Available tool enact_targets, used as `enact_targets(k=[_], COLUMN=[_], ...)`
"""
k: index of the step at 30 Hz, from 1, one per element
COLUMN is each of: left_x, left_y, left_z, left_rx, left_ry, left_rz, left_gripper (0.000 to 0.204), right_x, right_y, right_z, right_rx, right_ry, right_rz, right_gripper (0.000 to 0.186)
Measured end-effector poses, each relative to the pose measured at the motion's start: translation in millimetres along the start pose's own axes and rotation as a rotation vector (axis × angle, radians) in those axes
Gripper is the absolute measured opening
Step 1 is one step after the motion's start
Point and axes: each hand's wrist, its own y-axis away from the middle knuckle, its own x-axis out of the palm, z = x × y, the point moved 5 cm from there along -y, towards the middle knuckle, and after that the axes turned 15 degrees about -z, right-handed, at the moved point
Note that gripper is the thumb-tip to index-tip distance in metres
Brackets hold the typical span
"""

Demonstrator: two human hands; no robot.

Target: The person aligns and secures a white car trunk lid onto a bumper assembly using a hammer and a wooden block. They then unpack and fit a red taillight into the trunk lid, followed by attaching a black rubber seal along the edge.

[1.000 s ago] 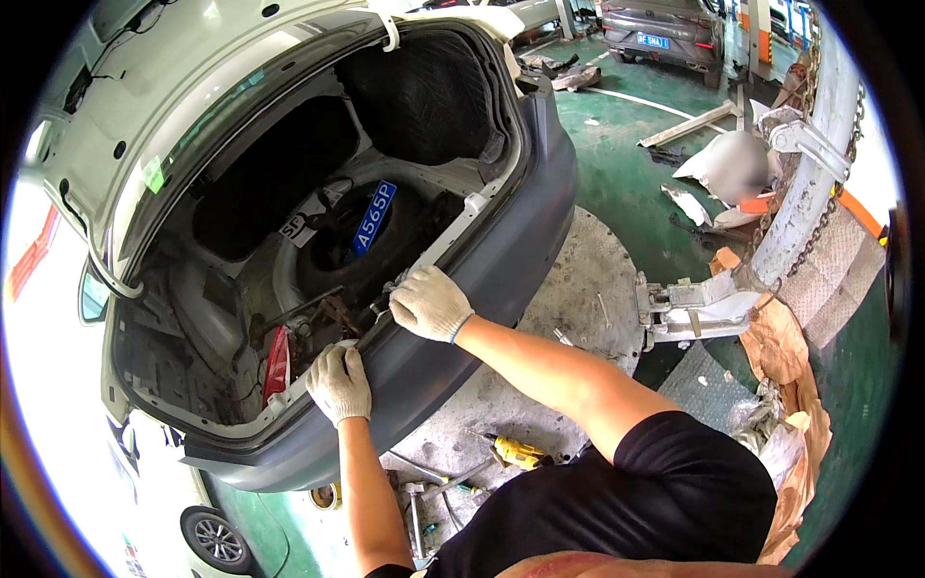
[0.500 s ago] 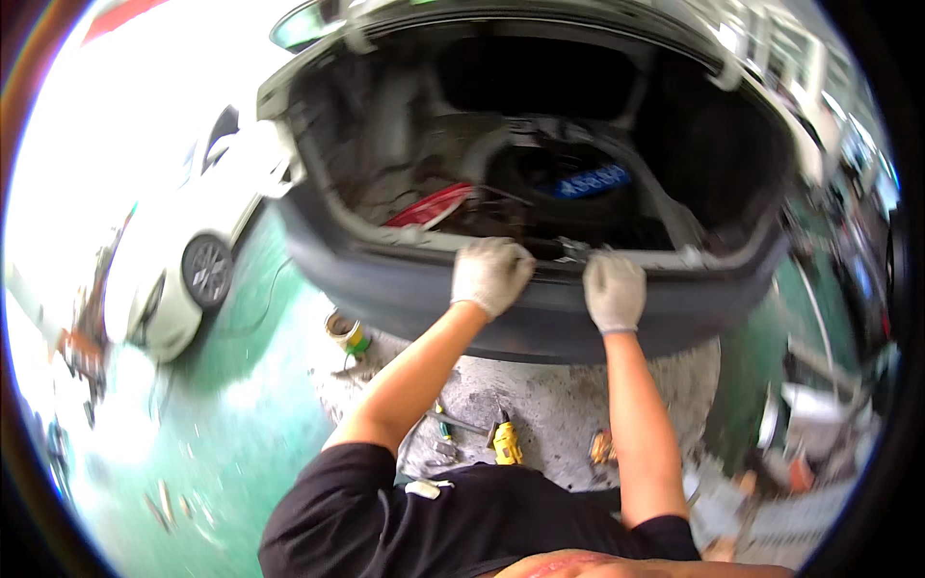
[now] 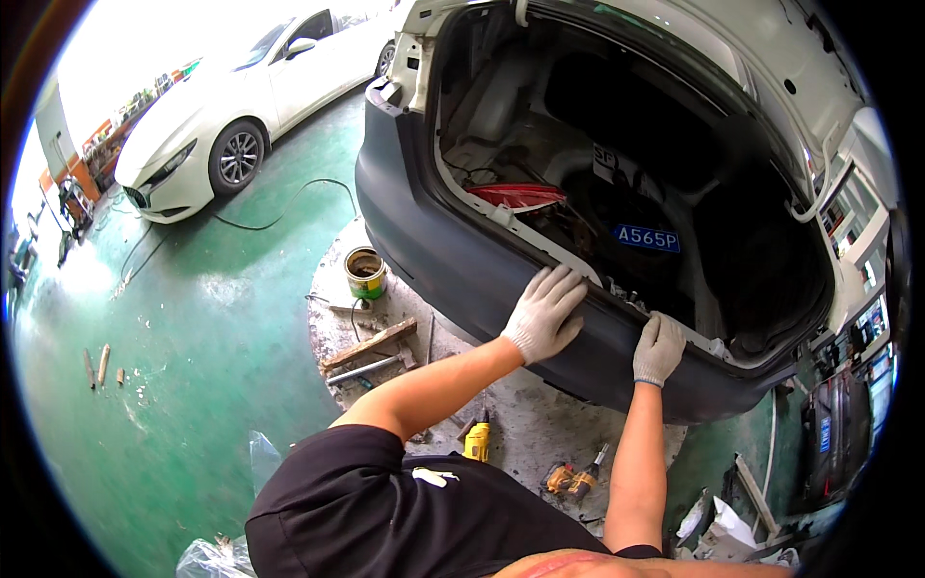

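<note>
A dark grey rear bumper (image 3: 453,246) runs across the back of a white car whose trunk is open. My left hand (image 3: 547,316), in a pale knit glove, lies on the bumper's upper edge with its fingers stretched out. To its right, my gloved right hand (image 3: 660,349) has its fingers bent over the same edge. Inside the trunk (image 3: 501,159) are a red tail light (image 3: 517,196) lying loose near the left side and a blue licence plate (image 3: 647,238) further right.
Below the bumper, a round stained platform (image 3: 328,279) holds an open can (image 3: 365,274), a wooden piece (image 3: 371,345), a yellow power tool (image 3: 477,441) and an orange-and-black power tool (image 3: 573,479). A white car (image 3: 241,106) stands at far left; a hose (image 3: 279,217) crosses the green floor. Debris (image 3: 727,530) lies at lower right.
The view has turned, so the car now sits slanted and further right. My left fingers, bent before, are now stretched over the bumper edge. My right hand stays at the bumper edge.
</note>
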Motion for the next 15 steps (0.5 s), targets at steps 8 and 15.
enact_targets(k=[8, 15], left_x=[-114, -385], left_y=[296, 612], left_z=[70, 131], left_rx=[-1.039, -1.902], left_ry=[0.237, -0.665], left_rz=[0.271, 0.413], left_gripper=[0.047, 0.053], right_x=[13, 15], right_y=[5, 5], right_z=[-5, 1], right_rx=[-0.010, -0.014], right_ry=[0.059, 0.146], right_rz=[0.036, 0.072], right_gripper=[0.026, 0.029])
